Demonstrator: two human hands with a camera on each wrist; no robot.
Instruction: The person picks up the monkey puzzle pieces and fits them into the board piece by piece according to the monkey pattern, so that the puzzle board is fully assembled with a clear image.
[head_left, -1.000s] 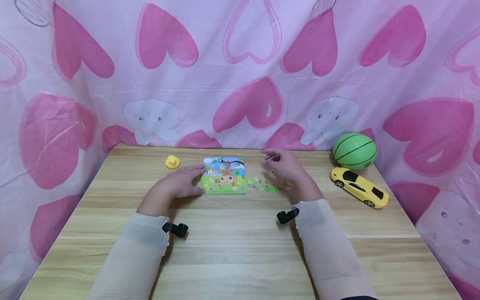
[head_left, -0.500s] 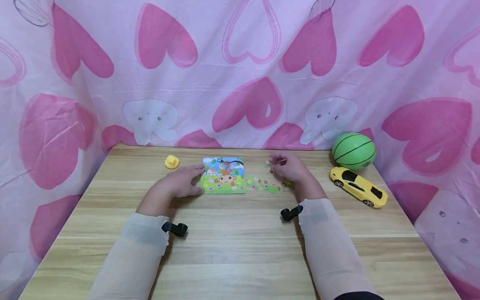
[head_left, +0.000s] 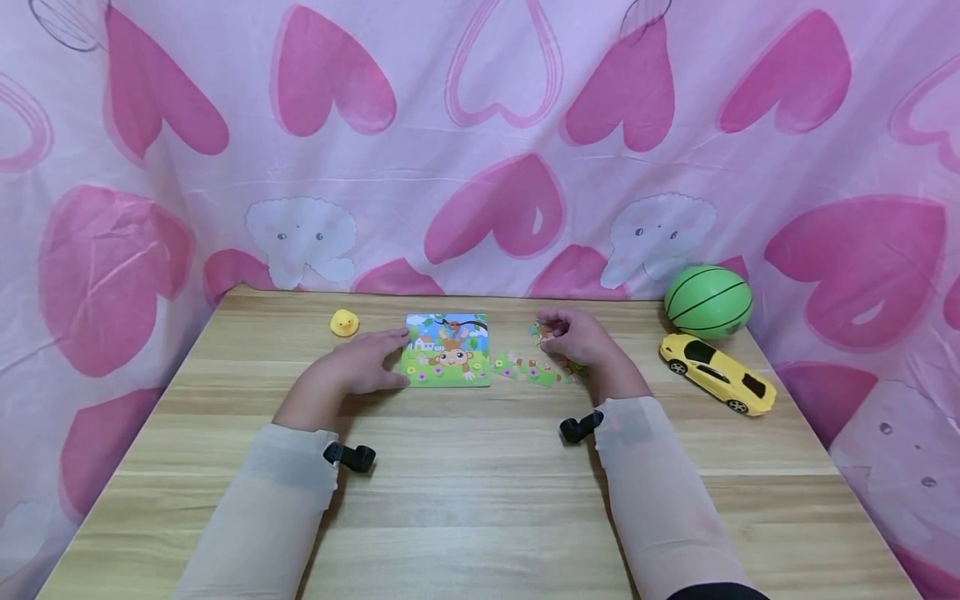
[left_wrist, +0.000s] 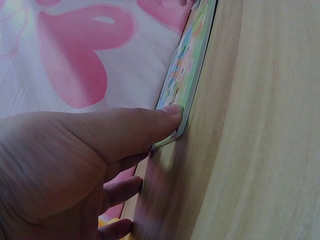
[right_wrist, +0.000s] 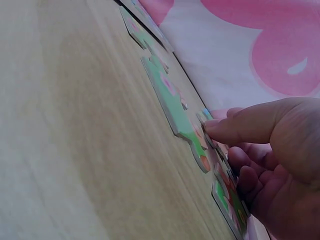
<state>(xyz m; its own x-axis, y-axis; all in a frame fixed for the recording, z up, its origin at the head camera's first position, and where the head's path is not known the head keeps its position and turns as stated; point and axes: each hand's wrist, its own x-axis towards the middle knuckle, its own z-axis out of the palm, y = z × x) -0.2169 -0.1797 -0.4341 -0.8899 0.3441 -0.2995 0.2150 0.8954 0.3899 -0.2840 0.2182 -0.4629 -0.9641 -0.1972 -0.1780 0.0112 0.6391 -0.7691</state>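
A square monkey jigsaw puzzle (head_left: 447, 354) lies flat on the table. My left hand (head_left: 363, 364) rests at its left edge, fingers spread and fairly straight. In the left wrist view the thumb (left_wrist: 167, 117) presses on the board's corner. To the right of the board, my right hand (head_left: 585, 337) pinches a small puzzle piece (head_left: 540, 333) at or just above the table. Its fingertips partly hide the piece. In the right wrist view, loose green pieces (right_wrist: 167, 95) lie in a row beside the hand, and another piece (right_wrist: 227, 202) lies under the curled fingers.
A yellow rubber duck (head_left: 344, 323) sits left of the board. At the right stand a green ball (head_left: 708, 302) and a yellow toy car (head_left: 718, 375). A pink heart-patterned cloth (head_left: 495, 200) hangs behind the wooden table (head_left: 457, 492).
My right hand has moved slightly right and lower over the loose pieces, its fingers now on one of them. The left hand and the board stay in place.
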